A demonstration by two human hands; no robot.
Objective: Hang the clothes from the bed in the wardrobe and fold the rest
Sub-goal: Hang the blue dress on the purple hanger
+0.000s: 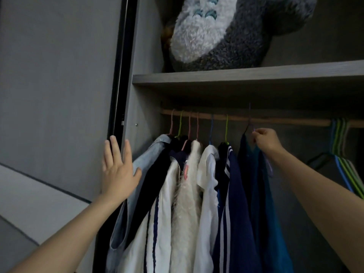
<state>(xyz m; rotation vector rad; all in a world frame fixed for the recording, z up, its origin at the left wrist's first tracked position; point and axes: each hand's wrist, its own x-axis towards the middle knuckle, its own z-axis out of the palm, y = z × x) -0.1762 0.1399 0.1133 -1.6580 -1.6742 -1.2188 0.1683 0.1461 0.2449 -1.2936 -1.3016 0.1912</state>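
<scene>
- The left hand (pixel 118 170), lower left of centre, is spread flat with straight fingers. Its fingertips lie against the dark edge of the wardrobe door (pixel 118 75).
- The right hand (pixel 266 140), right of centre, pinches the neck of a purple hanger (pixel 270 167) just under the wooden rail (pixel 285 121).
- In the dim light it is unclear whether the hanger's thin hook sits over the rail.
- A teal garment (pixel 275 223) hangs from this hanger, cut off at the bottom edge.
- To its left hangs a row of clothes, packed close and overlapping: a navy striped jacket (pixel 232 203), white pieces, and a denim shirt (pixel 149 154).
- Empty hangers (pixel 340 146) bunch at the far right, partly cropped.
- On the shelf (pixel 236 75) above, a grey plush toy (pixel 226 32) is cut off by the top edge.
</scene>
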